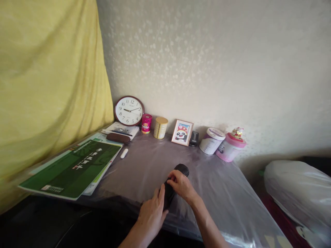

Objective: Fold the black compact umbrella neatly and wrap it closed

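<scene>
A black, rolled-up bundle that looks like a folded umbrella (169, 195) lies between my hands over the front part of the table, its rounded end pointing away from me. My left hand (153, 210) wraps round its near part from the left side, thumb on the right. On the upper part, my right hand (180, 184) is closed, thumb and fingers pinching at its surface. My fingers cover much of the bundle's middle.
A plastic cover lies over the table (219, 193). Green booklets (77, 165), a brown case (118, 138) and a small white object (124, 153) are at left. Along the wall stand a clock (129, 111), cans (160, 128), a panda picture frame (182, 132) and tubs (212, 141).
</scene>
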The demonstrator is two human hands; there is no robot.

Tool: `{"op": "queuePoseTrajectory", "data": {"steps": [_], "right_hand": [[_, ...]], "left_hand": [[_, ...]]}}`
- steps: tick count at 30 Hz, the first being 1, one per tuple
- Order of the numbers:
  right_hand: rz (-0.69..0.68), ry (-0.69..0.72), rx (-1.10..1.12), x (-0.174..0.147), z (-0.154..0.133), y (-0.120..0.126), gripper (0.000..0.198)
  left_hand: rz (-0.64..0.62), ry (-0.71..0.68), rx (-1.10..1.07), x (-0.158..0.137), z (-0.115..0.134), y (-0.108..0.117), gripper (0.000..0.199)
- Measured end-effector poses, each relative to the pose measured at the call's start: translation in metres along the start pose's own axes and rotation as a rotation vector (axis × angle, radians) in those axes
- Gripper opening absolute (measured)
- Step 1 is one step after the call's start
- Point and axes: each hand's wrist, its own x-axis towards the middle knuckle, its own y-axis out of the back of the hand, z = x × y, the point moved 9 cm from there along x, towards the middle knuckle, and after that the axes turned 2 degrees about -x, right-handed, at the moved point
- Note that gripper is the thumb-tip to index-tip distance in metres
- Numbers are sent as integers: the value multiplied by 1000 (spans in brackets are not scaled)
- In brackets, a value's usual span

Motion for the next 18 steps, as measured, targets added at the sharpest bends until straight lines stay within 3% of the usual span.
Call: {"op": "queuePoseTrajectory", "data": {"steps": [4,6,9,14,18], "right_hand": [[49,-212,349,-1,28,8,23],[128,-244,456,-5,37,19,29],[121,-162,440,-10,29,25,28],[-7,80,162,-14,-6,13,27],[-15,125,120,-13,-9,3,31]], "left_hand": [[-49,-5,-78,-6,-6,-2,73],[-58,-11,-103,-9,-9,-1,76],[-64,-3,-120,-13,-14,-1,79],[-22,11,-120,-17,-18,-4,84],[30,-25,-117,-17,-17,-8,89]]}}
